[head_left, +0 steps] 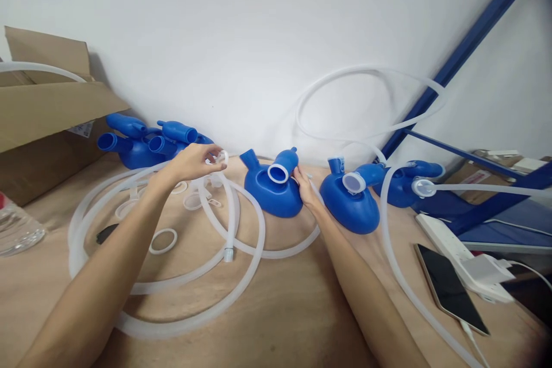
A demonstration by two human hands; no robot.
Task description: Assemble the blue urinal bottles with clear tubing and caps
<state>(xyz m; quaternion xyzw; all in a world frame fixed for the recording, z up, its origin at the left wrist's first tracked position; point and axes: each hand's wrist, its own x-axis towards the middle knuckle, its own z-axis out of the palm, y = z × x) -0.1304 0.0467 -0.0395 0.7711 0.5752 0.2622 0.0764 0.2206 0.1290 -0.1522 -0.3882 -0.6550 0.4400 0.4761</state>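
Note:
My left hand (195, 161) pinches a small translucent plastic cap (223, 157) above the coiled tubing; its exact shape is partly covered by the fingers. My right hand (306, 187) grips the side of a blue plastic urinal bottle (272, 194) standing on the table. A white ring (271, 173) sits around that bottle's round mouth, which faces me. Under my left hand lie several clear plastic fittings (193, 200). A loose white ring (163, 241) rests closer to me, beside my left forearm.
More blue bottles (138, 152) stand at the back left by a cardboard box (47, 121). Right of centre is a capped blue bottle (350, 207), with another bottle (399, 191) behind it. Clear tubing (190, 322) loops across the table. A phone (451, 287) and power strip (444, 236) lie right.

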